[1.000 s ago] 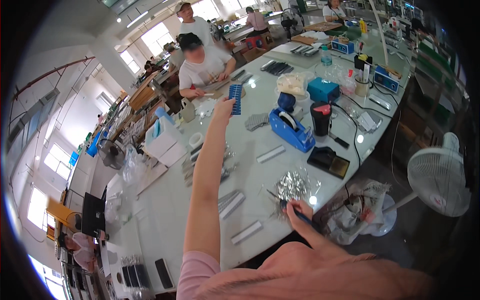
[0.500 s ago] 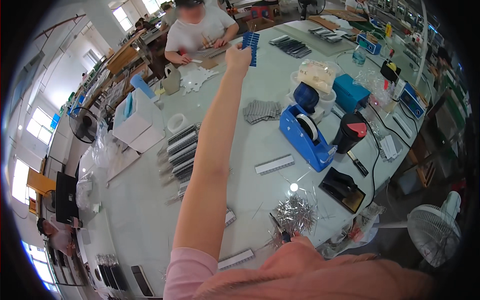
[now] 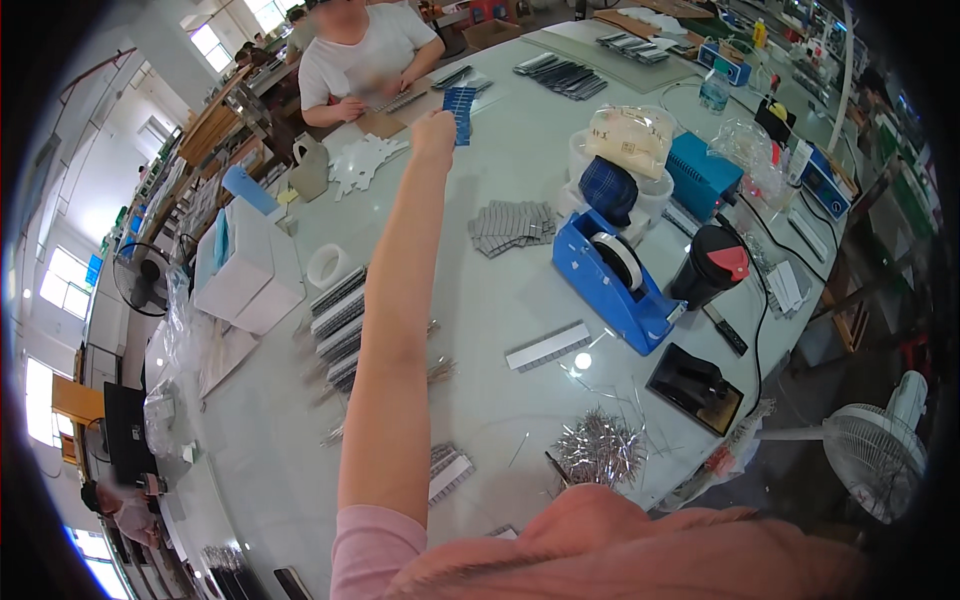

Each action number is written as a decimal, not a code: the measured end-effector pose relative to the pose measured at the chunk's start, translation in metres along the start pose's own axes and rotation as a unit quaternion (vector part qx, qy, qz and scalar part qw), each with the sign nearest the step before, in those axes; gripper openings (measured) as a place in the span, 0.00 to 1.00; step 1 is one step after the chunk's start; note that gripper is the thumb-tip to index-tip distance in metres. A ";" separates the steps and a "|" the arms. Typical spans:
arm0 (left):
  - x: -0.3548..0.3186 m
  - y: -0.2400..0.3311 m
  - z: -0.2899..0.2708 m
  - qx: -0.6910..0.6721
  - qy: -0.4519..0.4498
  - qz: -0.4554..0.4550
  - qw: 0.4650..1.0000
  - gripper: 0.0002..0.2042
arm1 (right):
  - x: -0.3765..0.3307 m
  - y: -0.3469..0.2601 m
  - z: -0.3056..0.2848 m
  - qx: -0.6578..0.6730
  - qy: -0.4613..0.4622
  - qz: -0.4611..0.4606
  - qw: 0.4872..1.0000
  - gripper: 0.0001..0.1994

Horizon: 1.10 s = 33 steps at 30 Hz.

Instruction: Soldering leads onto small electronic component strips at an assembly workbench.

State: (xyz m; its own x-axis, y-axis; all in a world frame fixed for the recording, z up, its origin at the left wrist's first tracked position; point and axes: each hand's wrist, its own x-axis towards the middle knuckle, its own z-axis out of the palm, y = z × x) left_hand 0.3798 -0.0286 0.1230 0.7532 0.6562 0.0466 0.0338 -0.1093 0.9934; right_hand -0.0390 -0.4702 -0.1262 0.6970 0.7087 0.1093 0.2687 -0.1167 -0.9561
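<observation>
My left hand [image 3: 434, 134] is stretched far across the table, its fingers closed on a blue comb-like strip with slots [image 3: 461, 112]. A co-worker in a white shirt sits just beyond it, hands on a small grey strip. My right hand is hidden behind my pink clothing at the bottom. The dark tip of a slim tool [image 3: 556, 468] shows above that clothing, beside a pile of short silvery wires [image 3: 600, 445]. Under my outstretched forearm lies a stack of grey and black strips [image 3: 340, 320], partly covered.
A blue tape dispenser [image 3: 608, 275], a black cup with a red lid [image 3: 708, 268] and a black-handled tool on a pad [image 3: 695, 388] stand on the right. Fanned grey pieces [image 3: 512, 226] lie mid-table. A white foam box [image 3: 245, 265] is at left, a fan [image 3: 873, 450] off the right edge.
My left hand has moved left and slightly nearer, still with the blue strip. My right hand's fingers have gone out of sight behind the clothing. The whole view has shifted a little.
</observation>
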 end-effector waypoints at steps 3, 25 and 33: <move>-0.001 0.005 0.005 -0.025 -0.009 -0.014 1.000 0.15 | 0.007 -0.004 -0.013 0.037 -0.066 -0.013 0.997 0.14; 0.065 -0.004 0.041 -0.142 0.096 -0.048 0.984 0.14 | 0.027 0.036 -0.025 -0.061 -0.121 0.070 0.988 0.12; 0.110 -0.004 0.060 -0.115 0.099 -0.011 0.988 0.15 | 0.051 0.039 -0.031 -0.024 -0.101 0.101 0.989 0.12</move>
State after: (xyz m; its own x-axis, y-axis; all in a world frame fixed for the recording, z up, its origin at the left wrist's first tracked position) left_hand 0.5019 -0.0010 0.1180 0.6101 0.7921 0.0213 -0.1183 0.0644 0.9909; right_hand 0.0278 -0.4601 -0.1498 0.5942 0.7914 -0.1435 0.1729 -0.2999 -0.9382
